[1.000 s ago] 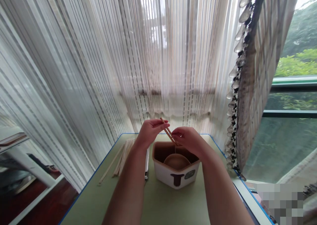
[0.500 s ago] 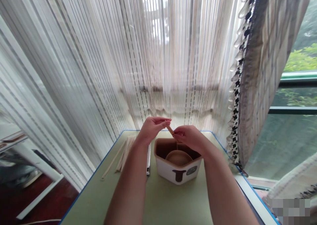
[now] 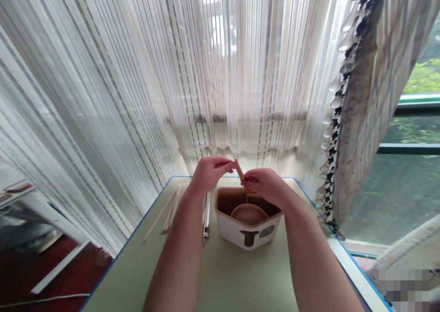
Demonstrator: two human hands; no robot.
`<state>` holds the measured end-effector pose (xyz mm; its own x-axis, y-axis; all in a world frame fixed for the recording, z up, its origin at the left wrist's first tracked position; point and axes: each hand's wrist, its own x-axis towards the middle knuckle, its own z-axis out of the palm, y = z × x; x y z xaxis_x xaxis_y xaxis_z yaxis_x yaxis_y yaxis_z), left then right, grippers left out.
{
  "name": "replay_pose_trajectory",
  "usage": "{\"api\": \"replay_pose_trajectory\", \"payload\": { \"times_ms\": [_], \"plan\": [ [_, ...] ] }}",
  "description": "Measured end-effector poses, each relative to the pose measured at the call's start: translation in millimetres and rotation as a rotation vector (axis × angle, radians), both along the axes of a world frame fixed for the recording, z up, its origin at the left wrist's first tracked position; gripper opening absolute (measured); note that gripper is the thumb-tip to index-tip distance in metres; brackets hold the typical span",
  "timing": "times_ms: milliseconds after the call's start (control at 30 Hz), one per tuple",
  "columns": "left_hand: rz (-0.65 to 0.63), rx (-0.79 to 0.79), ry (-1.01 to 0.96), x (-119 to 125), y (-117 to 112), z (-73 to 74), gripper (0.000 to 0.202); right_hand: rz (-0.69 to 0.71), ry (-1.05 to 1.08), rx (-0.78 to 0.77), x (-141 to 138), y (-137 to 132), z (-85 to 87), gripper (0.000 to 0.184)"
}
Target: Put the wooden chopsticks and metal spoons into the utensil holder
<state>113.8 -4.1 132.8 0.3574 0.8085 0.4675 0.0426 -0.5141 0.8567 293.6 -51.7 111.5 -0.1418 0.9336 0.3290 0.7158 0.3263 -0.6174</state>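
Both my hands are raised over a white container [image 3: 240, 232] with a brown rim and a brown round compartment inside. My right hand [image 3: 263, 186] is closed around a pair of brown chopsticks [image 3: 239, 169], whose upper ends stick out above my fingers. My left hand [image 3: 208, 172] pinches those upper ends with fingers pressed together. The lower part of the chopsticks is hidden behind my right hand, above the container's back compartment.
Several pale chopsticks [image 3: 168, 211] lie on the green table [image 3: 213, 280] left of my arm, with a long slim white object [image 3: 206, 215] beside the container. Striped sheer curtains [image 3: 172, 83] hang right behind the table. A heavy curtain [image 3: 364, 101] and window are at the right.
The view has shifted slightly. My hands stay together over the container; the chopsticks now stand a little more upright, with a short length showing above my right hand.
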Motion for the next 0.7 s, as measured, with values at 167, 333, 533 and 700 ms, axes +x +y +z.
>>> {"api": "replay_pose_trajectory", "payload": {
  "times_ms": [167,333,533,700],
  "plan": [
    [0.063,0.093,-0.091,27,-10,-1.5,0.023,0.038,0.2,-0.004,8,1,-2.6,0.017],
    [0.005,0.065,-0.076,26,-7,-3.3,0.023,0.029,0.193,-0.054,10,3,-5.6,0.015],
    [-0.037,0.0,-0.061,18,-4,-1.7,0.027,0.02,0.057,-0.077,9,5,-7.5,0.014],
    [-0.07,-0.015,-0.104,23,-7,-2.2,0.027,-0.005,0.026,-0.098,12,10,-15.2,0.016]
  ]
}}
